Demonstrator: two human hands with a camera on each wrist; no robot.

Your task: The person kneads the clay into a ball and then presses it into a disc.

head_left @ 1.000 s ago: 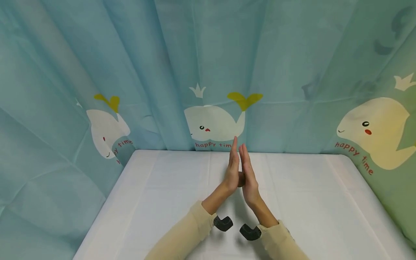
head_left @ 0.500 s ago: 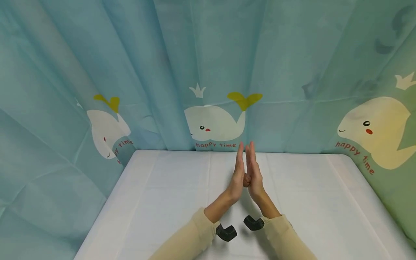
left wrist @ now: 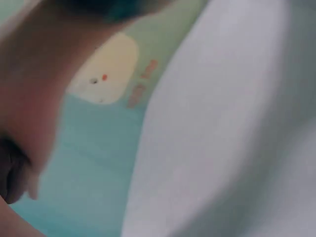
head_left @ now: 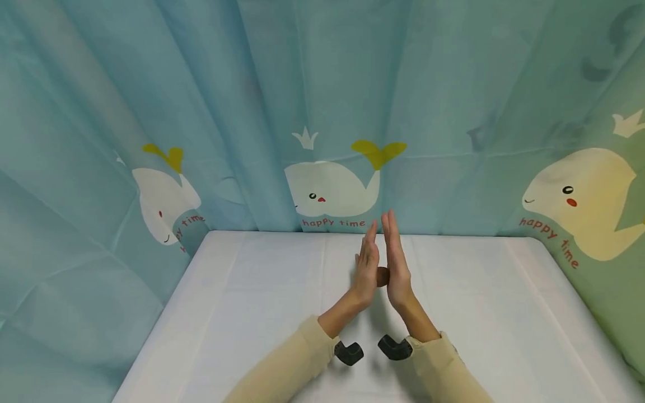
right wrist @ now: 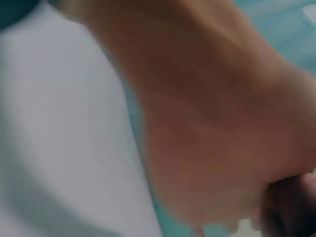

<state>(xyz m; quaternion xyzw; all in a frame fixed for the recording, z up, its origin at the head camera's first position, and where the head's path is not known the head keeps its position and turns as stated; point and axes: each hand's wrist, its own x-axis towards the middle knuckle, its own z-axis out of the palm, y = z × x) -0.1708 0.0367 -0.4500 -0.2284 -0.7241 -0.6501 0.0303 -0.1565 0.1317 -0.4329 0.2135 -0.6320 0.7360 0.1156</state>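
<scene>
A small round brown lump (head_left: 383, 276) is pressed between the two palms, above the white table. My left hand (head_left: 365, 275) bears on its left side, fingers pointing forward and nearly straight. From the other side my right hand (head_left: 398, 273) faces it with long straight fingers, its fingertips reaching a little farther forward than the left ones. In the left wrist view the brown lump (left wrist: 12, 173) shows dark at the left edge against the palm. In the right wrist view part of the lump (right wrist: 286, 207) appears at the lower right; the palms hide much of its surface.
The white-covered table (head_left: 272, 285) spreads under both arms. Behind it and along the sides hangs a blue-green curtain (head_left: 443, 112) printed with whales. A black curved device (head_left: 349, 353) sits at the left cuff, and another black device (head_left: 395, 347) at the right cuff.
Both hands have shifted right with the lump between them. The right hand has slid forward against the left, so its fingertips now lead; a second ago the left ones did.
</scene>
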